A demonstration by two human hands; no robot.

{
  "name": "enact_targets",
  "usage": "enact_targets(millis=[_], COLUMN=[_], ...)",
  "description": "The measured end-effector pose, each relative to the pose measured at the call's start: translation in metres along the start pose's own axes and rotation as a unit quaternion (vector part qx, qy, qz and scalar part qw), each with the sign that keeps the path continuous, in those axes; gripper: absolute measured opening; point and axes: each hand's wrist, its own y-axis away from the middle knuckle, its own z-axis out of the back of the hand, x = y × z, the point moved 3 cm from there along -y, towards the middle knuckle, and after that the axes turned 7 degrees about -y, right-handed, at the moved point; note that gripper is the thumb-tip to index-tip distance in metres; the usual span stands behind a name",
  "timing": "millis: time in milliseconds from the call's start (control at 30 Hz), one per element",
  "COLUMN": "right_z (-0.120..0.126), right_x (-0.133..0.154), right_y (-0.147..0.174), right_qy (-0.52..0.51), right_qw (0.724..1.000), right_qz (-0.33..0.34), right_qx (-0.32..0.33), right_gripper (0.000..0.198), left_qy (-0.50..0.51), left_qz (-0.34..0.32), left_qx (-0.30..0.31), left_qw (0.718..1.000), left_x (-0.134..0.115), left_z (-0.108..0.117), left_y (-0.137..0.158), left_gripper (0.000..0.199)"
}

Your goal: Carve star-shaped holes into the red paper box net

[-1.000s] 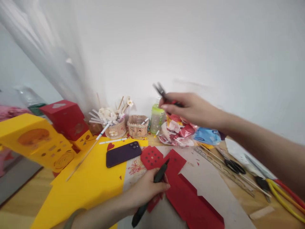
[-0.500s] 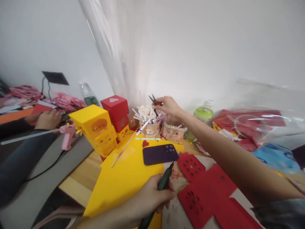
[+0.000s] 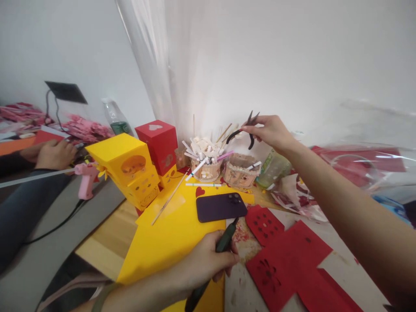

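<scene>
Pliers [image 3: 251,120] have shifted right since half a second ago: your right hand [image 3: 268,130] had them over the flower-filled basket [image 3: 206,172], and now they're up above the smaller basket [image 3: 239,173] beside it. You've got them pinched near the pivot, tips up, handles splayed. Your left hand [image 3: 212,258] is wrapped around that dark green pen tool [image 3: 225,239], point angled up, just below the purple phone [image 3: 221,207] lying on your yellow sheet [image 3: 182,229]. Your red card cutout [image 3: 290,260] lies flat to the right of that hand.
</scene>
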Motion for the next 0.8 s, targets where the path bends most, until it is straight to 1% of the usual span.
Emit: enact_targets(millis=[67,200,333,467,567,633,733,800], right_z=[-0.001,-0.014,-0.027,-0.043,-0.051,-0.047,-0.027,-0.009], right_x=[-0.013,-0.034,-0.046,-0.055,-0.060,-0.058,-0.046,-0.032], right_y=[0.003,0.010,0.016,0.021,0.026,0.031,0.053,0.081], right_qy=[-0.004,-0.011,-0.024,-0.030,-0.031,-0.024,0.010,0.046], right_qw=[0.998,0.989,0.980,0.974,0.974,0.979,0.989,0.995], right_qz=[-0.057,-0.147,-0.196,-0.219,-0.217,-0.199,-0.141,-0.077], right_qx=[0.007,0.032,0.042,0.059,0.052,0.022,-0.033,-0.055], right_gripper=[0.019,0.027,0.030,0.030,0.027,0.029,0.030,0.024], left_qy=[0.000,-0.001,-0.001,-0.003,0.004,0.015,0.045,0.079], left_qz=[0.002,0.005,0.009,0.008,0.006,0.006,0.006,0.005], left_qx=[0.002,-0.002,-0.002,-0.004,-0.002,0.000,0.001,0.000], left_qw=[1.000,1.000,1.000,1.000,1.000,1.000,0.999,0.997], left_x=[-0.001,0.001,0.003,0.001,0.001,0.001,0.002,0.000], left_z=[-0.001,-0.001,0.000,-0.001,-0.003,-0.003,-0.004,-0.006], left_y=[-0.001,-0.003,-0.003,-0.003,-0.003,-0.002,-0.001,-0.002], left_gripper=[0.012,0.011,0.011,0.010,0.011,0.012,0.016,0.020])
